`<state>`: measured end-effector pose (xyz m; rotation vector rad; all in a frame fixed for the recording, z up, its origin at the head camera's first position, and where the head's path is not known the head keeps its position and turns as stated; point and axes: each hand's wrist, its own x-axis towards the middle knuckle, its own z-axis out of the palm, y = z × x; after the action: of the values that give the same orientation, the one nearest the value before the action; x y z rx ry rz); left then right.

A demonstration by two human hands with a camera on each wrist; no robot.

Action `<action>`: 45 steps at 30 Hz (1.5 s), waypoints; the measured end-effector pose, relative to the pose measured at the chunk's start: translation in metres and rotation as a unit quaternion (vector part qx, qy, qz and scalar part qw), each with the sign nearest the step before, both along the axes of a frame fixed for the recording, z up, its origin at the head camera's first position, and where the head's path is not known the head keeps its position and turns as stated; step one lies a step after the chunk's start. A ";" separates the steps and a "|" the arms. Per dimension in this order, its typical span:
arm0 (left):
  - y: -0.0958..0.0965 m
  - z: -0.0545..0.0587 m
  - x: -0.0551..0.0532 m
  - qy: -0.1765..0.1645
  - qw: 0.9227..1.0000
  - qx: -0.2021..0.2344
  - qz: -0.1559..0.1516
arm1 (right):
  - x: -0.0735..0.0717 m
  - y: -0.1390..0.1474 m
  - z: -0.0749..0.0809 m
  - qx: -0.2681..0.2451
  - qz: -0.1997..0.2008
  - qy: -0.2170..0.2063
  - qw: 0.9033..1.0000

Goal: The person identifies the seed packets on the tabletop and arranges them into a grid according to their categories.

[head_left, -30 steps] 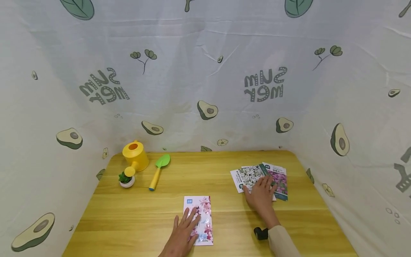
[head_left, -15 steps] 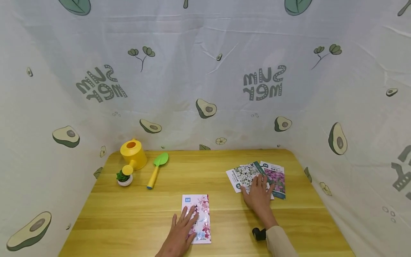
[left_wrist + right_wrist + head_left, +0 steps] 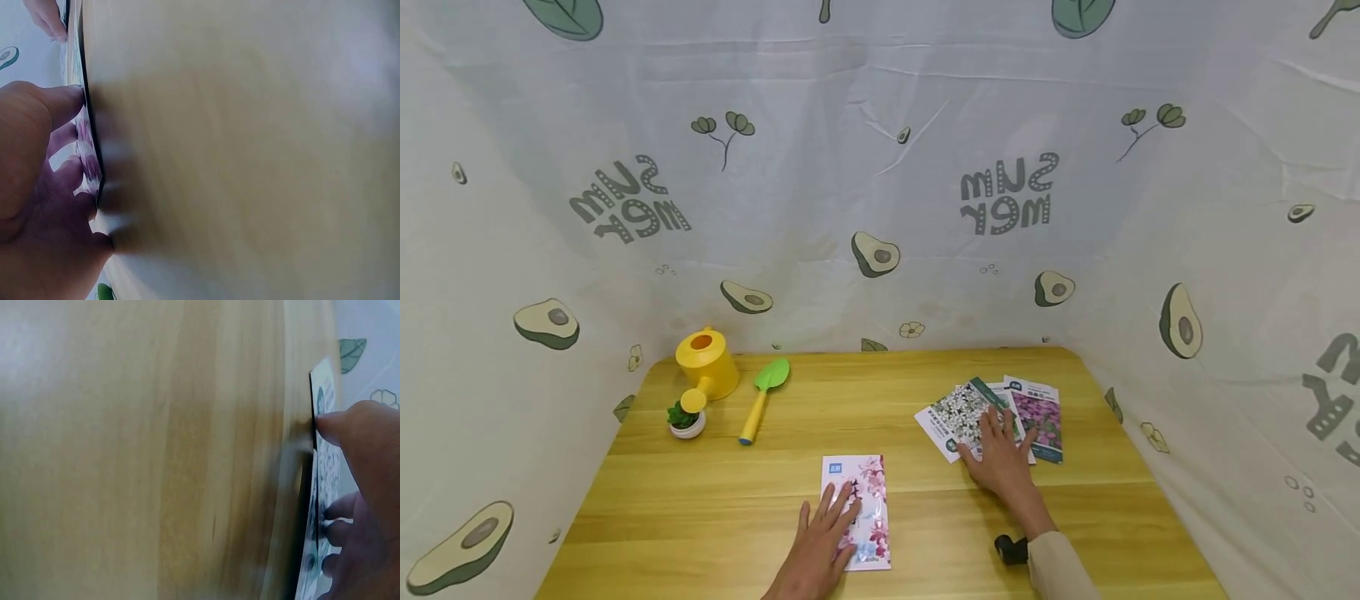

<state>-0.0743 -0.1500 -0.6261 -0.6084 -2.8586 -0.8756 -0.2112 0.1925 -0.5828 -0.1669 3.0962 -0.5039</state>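
My left hand (image 3: 816, 542) rests with spread fingers on a pink-and-white blossom packet (image 3: 874, 529) in the front middle of the table. In the left wrist view its fingertips touch the face of that packet (image 3: 89, 156). At the right, the straight fingers of my right hand (image 3: 1003, 467) press on a white-flower seed packet (image 3: 951, 412), which lies slanted on top of a fanned group. Beneath it another packet shows only at its edges. A purple-flower seed packet (image 3: 1045, 421) lies rightmost. The right wrist view shows thumb and fingertips on the white-flower packet (image 3: 325, 456).
A yellow watering can (image 3: 707, 367) stands at the back left, its spout over a small potted plant (image 3: 685, 421). Beside them lies a green-and-yellow toy trowel (image 3: 763, 400). Avocado-print cloth (image 3: 820, 292) hangs along the table's back and sides. A black device (image 3: 1011, 550) sits at my right wrist.
Under my right hand the white-flower packet has slid and turned leftward, fanning further from the packets beneath. The left hand stays on the blossom packet. The head view has shifted slightly.
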 end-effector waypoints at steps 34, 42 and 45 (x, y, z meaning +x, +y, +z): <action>0.000 0.002 -0.002 -0.031 1.000 0.000 -0.004 | 0.014 0.002 -0.003 -0.035 0.033 0.028 0.998; -0.001 -0.009 -0.004 -0.006 1.000 -0.015 -0.001 | 0.020 0.004 0.003 -0.025 0.063 0.027 0.997; 0.000 -0.003 -0.003 -0.030 0.999 -0.018 -0.001 | 0.024 0.004 0.006 -0.026 0.076 0.017 0.997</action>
<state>-0.0778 -0.1502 -0.6288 -0.5976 -2.9336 -0.8595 -0.1875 0.1969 -0.5770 -0.4109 3.0725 -0.5823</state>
